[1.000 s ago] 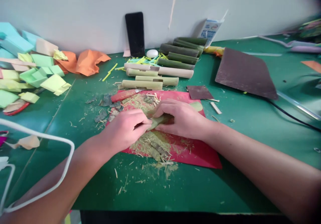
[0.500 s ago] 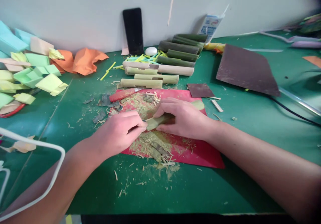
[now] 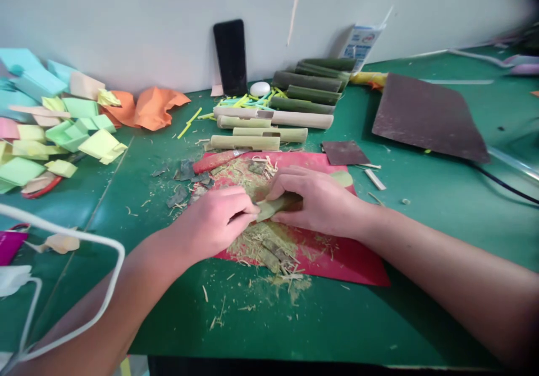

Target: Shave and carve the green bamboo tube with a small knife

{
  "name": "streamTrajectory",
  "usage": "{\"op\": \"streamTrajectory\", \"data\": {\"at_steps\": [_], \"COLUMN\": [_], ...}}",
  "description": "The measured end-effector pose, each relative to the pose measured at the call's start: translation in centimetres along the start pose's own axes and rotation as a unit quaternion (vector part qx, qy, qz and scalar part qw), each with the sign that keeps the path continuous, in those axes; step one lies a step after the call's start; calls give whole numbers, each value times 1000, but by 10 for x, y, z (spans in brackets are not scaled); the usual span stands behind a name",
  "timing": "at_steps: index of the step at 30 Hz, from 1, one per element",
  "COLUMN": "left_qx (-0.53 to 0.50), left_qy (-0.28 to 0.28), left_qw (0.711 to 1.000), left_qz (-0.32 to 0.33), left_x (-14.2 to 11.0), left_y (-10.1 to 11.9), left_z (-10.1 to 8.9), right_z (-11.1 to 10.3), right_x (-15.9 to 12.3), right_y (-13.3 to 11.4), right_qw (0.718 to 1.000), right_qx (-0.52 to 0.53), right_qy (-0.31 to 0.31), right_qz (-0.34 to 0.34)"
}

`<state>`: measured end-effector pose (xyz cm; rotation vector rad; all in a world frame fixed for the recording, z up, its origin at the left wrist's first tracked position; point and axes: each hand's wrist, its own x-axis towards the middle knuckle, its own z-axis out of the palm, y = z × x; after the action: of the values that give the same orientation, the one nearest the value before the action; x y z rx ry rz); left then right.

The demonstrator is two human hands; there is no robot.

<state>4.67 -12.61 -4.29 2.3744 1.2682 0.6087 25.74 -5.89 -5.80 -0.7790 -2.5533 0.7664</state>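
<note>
My right hand (image 3: 318,199) wraps round a pale green piece of bamboo (image 3: 269,210) and holds it above a red sheet (image 3: 349,258). My left hand (image 3: 219,216) is closed in a pinch at the bamboo's left end. Between its fingertips is a small dark scrap, apparently sandpaper, mostly hidden. Greenish dust, shavings and worn dark scraps (image 3: 275,252) cover the sheet below. A red-handled tool (image 3: 217,161) lies at the sheet's far edge, its tip toward the right.
Cut bamboo pieces (image 3: 269,134) lie in rows behind the sheet, near a phone (image 3: 231,56) leaning on the wall. Brown sandpaper (image 3: 429,118) rests at right, a smaller square (image 3: 345,152) nearer. Folded papers (image 3: 67,123) pile at left; a white bent rod (image 3: 118,264) crosses above my left forearm.
My left fingertips slid slightly left off the bamboo's end, then came back against it. The right hand keeps its hold. The whole view shifted a little.
</note>
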Motion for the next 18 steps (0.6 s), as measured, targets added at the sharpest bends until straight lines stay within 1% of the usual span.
{"op": "streamTrajectory", "data": {"at_steps": [3, 7, 13, 18], "left_qx": [3, -11, -20, -37], "left_qy": [3, 8, 15, 15], "left_qw": [1000, 1000, 999, 999], "left_qz": [-12, -1, -29, -21], "left_x": [0, 2, -2, -1], "left_y": [0, 0, -2, -1], "left_z": [-1, 0, -3, -2], "right_z": [0, 0, 0, 0], "right_x": [0, 0, 0, 0], "right_y": [0, 0, 0, 1], "right_qw": [1000, 1000, 1000, 1000], "right_qx": [-2, -8, -4, -9], "right_qy": [-2, 5, -4, -1], "right_qz": [-6, -8, -2, 5]}}
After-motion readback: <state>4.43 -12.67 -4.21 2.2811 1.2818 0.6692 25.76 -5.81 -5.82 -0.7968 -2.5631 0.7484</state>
